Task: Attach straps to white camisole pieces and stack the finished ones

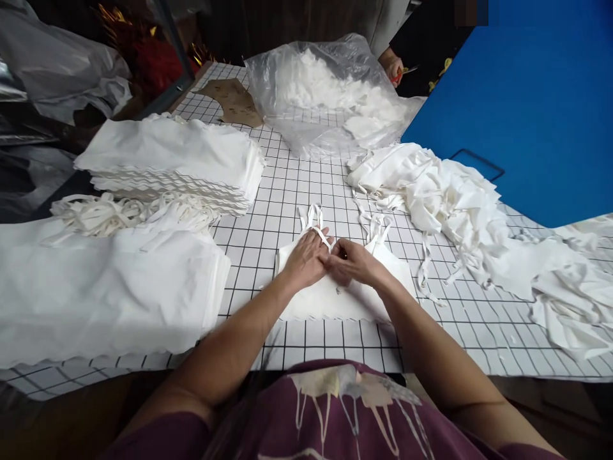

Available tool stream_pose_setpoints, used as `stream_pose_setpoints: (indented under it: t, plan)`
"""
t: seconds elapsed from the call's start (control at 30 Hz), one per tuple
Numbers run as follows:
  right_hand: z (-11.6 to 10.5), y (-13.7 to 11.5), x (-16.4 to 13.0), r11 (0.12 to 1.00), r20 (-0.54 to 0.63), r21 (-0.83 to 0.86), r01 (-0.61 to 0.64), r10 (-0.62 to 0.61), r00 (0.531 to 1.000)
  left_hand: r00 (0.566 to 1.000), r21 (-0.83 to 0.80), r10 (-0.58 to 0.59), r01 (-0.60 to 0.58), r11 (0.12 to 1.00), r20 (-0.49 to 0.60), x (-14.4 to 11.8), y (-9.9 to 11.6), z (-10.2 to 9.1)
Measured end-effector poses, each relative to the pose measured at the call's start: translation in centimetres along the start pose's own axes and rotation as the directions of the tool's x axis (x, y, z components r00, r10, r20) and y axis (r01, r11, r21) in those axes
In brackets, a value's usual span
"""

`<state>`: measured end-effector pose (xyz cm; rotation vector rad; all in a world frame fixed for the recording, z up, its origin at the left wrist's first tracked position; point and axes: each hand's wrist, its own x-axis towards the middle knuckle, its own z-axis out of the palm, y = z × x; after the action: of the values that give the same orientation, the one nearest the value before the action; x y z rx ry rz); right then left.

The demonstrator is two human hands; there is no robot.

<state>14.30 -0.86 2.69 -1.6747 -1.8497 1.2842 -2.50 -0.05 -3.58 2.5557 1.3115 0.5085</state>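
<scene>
A white camisole-like garment [330,300] with thin straps lies flat on the table in front of me, on top of what looks like a small stack. My left hand [309,259] rests flat on its upper left part, fingers stretched out, with a thin white strap [323,237] running across them. Close beside those fingertips, my right hand [354,260] is closed in a pinch over the neckline. What sits between its fingers is too small to make out. More strap loops [380,230] stick up at the garment's upper right.
At left stand a tall stack of white pieces [167,153] and a folded stack [110,287] with bundled straps. Crumpled white garments [431,185] heap up at right. Behind are a clear plastic bag [330,96], a brown piece [232,102], a blue board [527,115] and another person's hand [391,66].
</scene>
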Motion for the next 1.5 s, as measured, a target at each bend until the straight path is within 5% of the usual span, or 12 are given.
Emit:
stream_pose_setpoints:
  t: [0.1, 0.3, 0.53, 0.63, 0.83, 1.13, 1.33, 1.5]
  plan:
    - [-0.8, -0.3, 1.0, 0.999, -0.073, -0.008, 0.036, -0.037, 0.997, 1.000, 0.000, 0.004, -0.004, 1.000, -0.019, 0.1, 0.1, 0.1]
    - [-1.1, -0.6, 3.6, 0.999, -0.017, -0.030, -0.022, 0.022, 1.000, 0.999, -0.024, -0.017, 0.017, 1.000, -0.028, 0.4, 0.3, -0.2]
    - [0.2, 0.7, 3.9, 0.930, 0.017, 0.366, -0.028, 0.023, 1.000, 0.999, -0.080, -0.026, 0.023, 0.997, -0.043, 0.4, 0.2, -0.1]
    - [-0.7, 0.6, 2.5, 0.889, 0.131, 0.452, -0.073, 0.015, 0.991, 0.998, -0.123, -0.020, 0.013, 0.992, -0.062, 0.4, 0.0, -0.2]
    - [-5.2, 1.6, -3.4, 0.953, 0.419, 0.302, -0.019, -0.115, 0.901, 0.998, -0.140, -0.031, 0.023, 0.990, -0.053, 0.5, -0.1, -0.6]
    - [-7.8, 5.2, -9.0, 0.959, 0.539, 0.243, -0.145, -0.009, 0.842, 0.997, -0.120, -0.046, 0.038, 0.992, -0.061, 0.4, -0.3, -0.4]
    - [-7.4, 4.5, -7.2, 0.970, 0.341, 0.223, 0.094, -0.168, 0.925, 0.991, -0.289, -0.084, 0.050, 0.956, -0.108, 0.5, -0.4, -0.8]
    - [-5.9, 2.8, -2.2, 0.889, 0.130, 0.451, 0.081, -0.154, 0.979, 0.944, -0.732, -0.312, 0.139, 0.666, -0.104, 1.2, -1.3, -1.6]
